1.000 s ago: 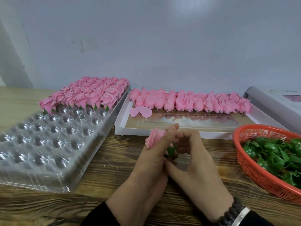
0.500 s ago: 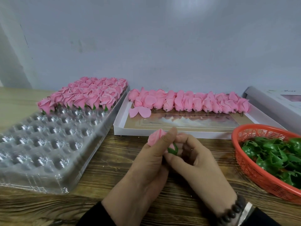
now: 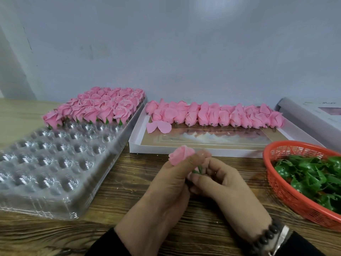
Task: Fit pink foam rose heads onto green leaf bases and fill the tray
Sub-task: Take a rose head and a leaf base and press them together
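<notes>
- Left hand point(image 3: 166, 183) pinches a pink rose head point(image 3: 180, 154) between thumb and forefinger, bloom pointing up and away from the body.
- Right hand point(image 3: 224, 187) is curled in against the left, fingertips nipping a green leaf base point(image 3: 199, 169) right under the bloom. Only a sliver of green shows between the two hands; cannot tell whether the base is fully seated.
- Step in hand, as I judge it: pushing the base onto the rose's underside.
- To do it well: hold the foam lightly, since it looks soft and petals likely crease or tear under a hard pinch. Loose petals point(image 3: 158, 126) already lie in the white box point(image 3: 136, 139) beyond the hands.
- Press from the base side, straight along the flower's axis, and turn a little if it resists. Check the leaves spread evenly round the bloom.
- Clear tray point(image 3: 55, 174) sits to the left of the left hand; its far rows hold finished roses point(image 3: 96, 108), near rows are bare cups. The next open cup, just in front of the filled rows, is probably where this one goes, set upright.
- Bare rose heads point(image 3: 215, 115) line the box's far edge, beyond both hands.
- Red basket point(image 3: 273, 180) of spare leaf bases point(image 3: 313, 176) lies to the right of the right hand, within easy reach.
- Risk: a crooked base makes the rose tilt in its cup.
</notes>
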Demonstrator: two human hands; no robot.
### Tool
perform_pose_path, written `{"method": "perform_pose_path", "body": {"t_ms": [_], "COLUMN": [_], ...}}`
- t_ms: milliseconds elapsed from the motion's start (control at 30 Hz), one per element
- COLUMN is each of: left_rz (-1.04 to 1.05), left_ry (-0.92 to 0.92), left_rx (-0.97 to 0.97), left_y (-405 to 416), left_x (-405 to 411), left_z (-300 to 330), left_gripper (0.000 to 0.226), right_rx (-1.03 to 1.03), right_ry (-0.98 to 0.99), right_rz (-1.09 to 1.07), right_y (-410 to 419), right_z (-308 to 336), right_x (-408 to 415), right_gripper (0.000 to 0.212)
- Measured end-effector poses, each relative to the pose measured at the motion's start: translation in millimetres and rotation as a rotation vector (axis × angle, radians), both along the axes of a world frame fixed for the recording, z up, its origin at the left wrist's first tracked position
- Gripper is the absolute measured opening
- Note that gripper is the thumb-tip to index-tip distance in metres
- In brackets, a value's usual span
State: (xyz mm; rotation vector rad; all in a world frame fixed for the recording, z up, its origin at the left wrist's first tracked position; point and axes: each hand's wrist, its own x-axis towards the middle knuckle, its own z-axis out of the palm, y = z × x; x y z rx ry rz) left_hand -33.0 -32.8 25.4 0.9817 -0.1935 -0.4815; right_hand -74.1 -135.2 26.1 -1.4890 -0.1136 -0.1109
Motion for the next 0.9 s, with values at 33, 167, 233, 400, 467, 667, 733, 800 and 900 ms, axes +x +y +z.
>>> {"method": "perform_pose_path", "body": {"t_ms": [33, 167, 233, 400, 467, 667, 733, 800, 900], "left_rz": [0.001, 0.012, -0.022, 0.026, 0.131, 0.210, 0.177, 0.176, 0.184], "left_ry": [-0.013, -0.027, -0.048, -0.154, -0.312, -0.622, -0.695, -0.802, -0.850], "left_rx": [-0.011, -0.030, 0.018, 0.110, 0.262, 0.663, 0.742, 0.871, 0.951], "left_y": [-1, 0, 2, 7, 9, 9, 9, 11, 10], "left_x": [0, 0, 0, 1, 2, 4, 3, 3, 4], "left_z": [0, -1, 1, 1, 2, 2, 2, 2, 1], "left_gripper": [0.020, 0.037, 0.052, 0.042, 0.022, 0.013, 0.016, 0.020, 0.018], "right_rx": [-0.030, -0.141, -0.048, -0.033, -0.086, -0.442, -0.576, -0.619, -0.622], "right_ry": [-0.011, -0.061, -0.036, -0.021, -0.091, -0.363, -0.447, -0.468, -0.464], "right_rz": [-0.023, -0.100, -0.030, 0.036, -0.109, -0.196, -0.159, -0.140, -0.147], "right_y": [1, 2, -2, -7, -10, -13, -12, -13, -13], "right_z": [-1, -4, -3, -1, -2, -2, -3, -3, -1], "right_x": [0, 2, 1, 0, 1, -1, -1, 0, 0], "right_gripper": [0.025, 0.023, 0.017, 0.015, 0.014, 0.042, 0.045, 0.045, 0.036]}}
